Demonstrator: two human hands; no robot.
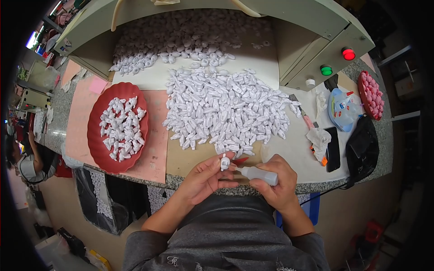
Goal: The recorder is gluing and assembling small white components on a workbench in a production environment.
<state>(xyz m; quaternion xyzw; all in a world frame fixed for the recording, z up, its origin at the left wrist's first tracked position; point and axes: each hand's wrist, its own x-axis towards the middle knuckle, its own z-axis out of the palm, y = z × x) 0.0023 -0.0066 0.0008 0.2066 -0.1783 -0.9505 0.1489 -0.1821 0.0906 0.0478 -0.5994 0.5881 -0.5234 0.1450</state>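
Between the fingertips of my left hand [205,176] is a small white plastic figure part [224,162], held upright just past the table's near edge. My right hand [281,183] is wrapped round a translucent squeeze bottle [259,175], tilted so its thin nozzle points left at the white part. Whether the nozzle touches the part I cannot tell. Just beyond my hands lies a large heap of white elongated plastic pieces [226,106]. A red scalloped tray [96,140] on the left holds several white figures [123,128].
Rounder white pieces [181,40] fill a grey housing [296,49] with red and green buttons. To the right are a knife-like tool [307,119], crumpled tissue [320,141], a phone [332,149], a black bag [364,147], a blue-rimmed container [343,110] and a bowl of pink pieces [371,95].
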